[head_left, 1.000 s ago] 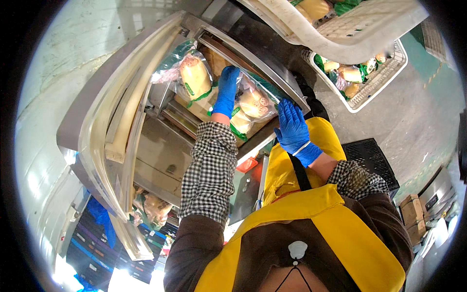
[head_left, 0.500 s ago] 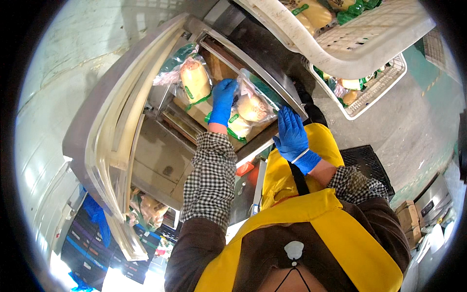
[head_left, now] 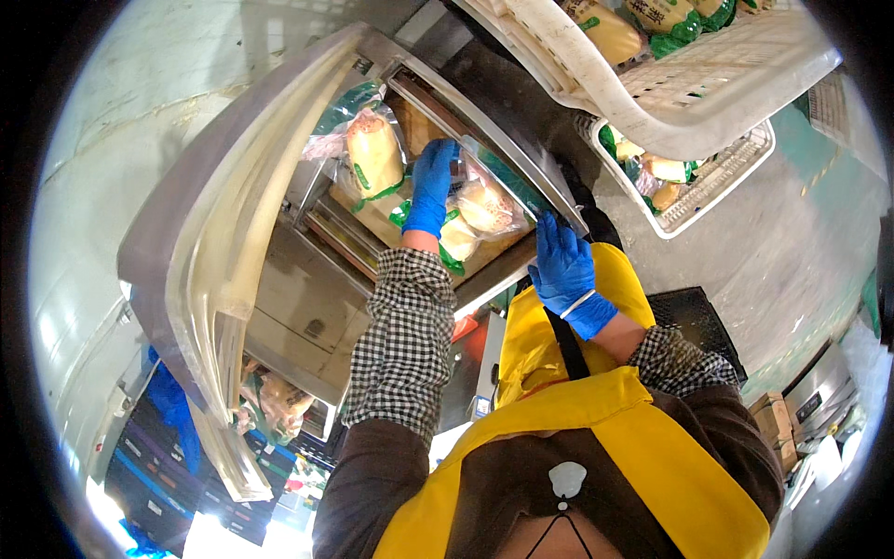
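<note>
My left hand [head_left: 432,186], in a blue glove, reaches into an open metal chamber with its fingers bent together at the mouth of a clear plastic bag [head_left: 486,205]. The bag holds a pale yellow, rounded food item. Its fingertips are partly hidden, but they appear to pinch the bag's edge. Left of that hand lies another clear bag [head_left: 373,154] with a pale yellow piece and a green label. Beneath the first bag a further green-edged package [head_left: 458,238] partly shows. My right hand [head_left: 564,272], also blue-gloved, lies with fingers stretched out against the chamber's near right rim [head_left: 521,272].
A thick, raised lid [head_left: 200,214] with clear sides stands at the left. At the upper right a white plastic basket [head_left: 694,126] holds several similar packages, above a second white basket [head_left: 717,191] on the floor. A black crate [head_left: 698,321] lies right of my yellow apron.
My left hand has shifted slightly up, its fingers reaching further toward the bag's mouth. My right hand has moved a little down along the chamber's rim. The packages stay nearly in place.
</note>
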The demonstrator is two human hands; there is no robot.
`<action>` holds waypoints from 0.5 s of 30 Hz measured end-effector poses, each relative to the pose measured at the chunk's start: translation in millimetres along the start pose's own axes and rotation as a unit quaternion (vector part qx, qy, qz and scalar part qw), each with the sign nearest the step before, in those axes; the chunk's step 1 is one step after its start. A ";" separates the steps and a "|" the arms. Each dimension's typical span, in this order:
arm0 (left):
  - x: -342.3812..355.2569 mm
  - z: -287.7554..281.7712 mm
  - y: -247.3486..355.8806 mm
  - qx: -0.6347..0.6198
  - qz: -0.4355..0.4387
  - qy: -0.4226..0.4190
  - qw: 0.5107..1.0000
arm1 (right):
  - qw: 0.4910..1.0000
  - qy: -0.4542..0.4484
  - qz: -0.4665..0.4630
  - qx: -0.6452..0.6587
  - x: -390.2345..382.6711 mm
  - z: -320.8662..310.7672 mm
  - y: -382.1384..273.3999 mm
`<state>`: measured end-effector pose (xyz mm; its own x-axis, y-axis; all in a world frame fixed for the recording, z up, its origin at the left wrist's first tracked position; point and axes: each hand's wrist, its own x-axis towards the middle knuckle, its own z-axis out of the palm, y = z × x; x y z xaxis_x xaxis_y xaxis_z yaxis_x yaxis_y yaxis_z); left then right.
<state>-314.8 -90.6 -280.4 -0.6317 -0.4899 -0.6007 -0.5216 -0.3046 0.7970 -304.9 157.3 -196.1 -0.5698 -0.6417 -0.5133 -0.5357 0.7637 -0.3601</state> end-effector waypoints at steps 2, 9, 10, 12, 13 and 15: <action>1.5 12.1 13.2 0.215 0.030 0.006 0.976 | 1.000 0.027 -0.009 -0.007 -0.4 3.0 2.7; 7.3 22.5 3.6 0.293 0.120 0.090 0.944 | 0.999 0.032 -0.015 -0.022 -3.9 4.2 3.7; 7.0 24.0 3.0 0.296 0.121 0.098 0.942 | 0.999 0.028 -0.017 -0.028 -4.5 4.9 4.7; 8.7 26.1 1.6 0.300 0.124 0.118 0.938 | 0.999 0.023 -0.024 -0.042 -5.4 6.7 5.7; 8.2 25.7 0.1 0.302 0.123 0.121 0.938 | 0.998 0.021 -0.027 -0.050 -6.0 6.8 5.5; 6.9 25.8 -3.3 0.303 0.120 0.129 0.937 | 0.997 0.016 -0.031 -0.068 -7.1 5.3 5.9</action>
<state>-332.2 -71.9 -288.8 -0.6540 -0.6892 -0.3121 -0.6614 0.3206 0.6780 -300.7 166.6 -198.7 -0.5509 -0.6917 -0.4670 -0.6494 0.7068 -0.2806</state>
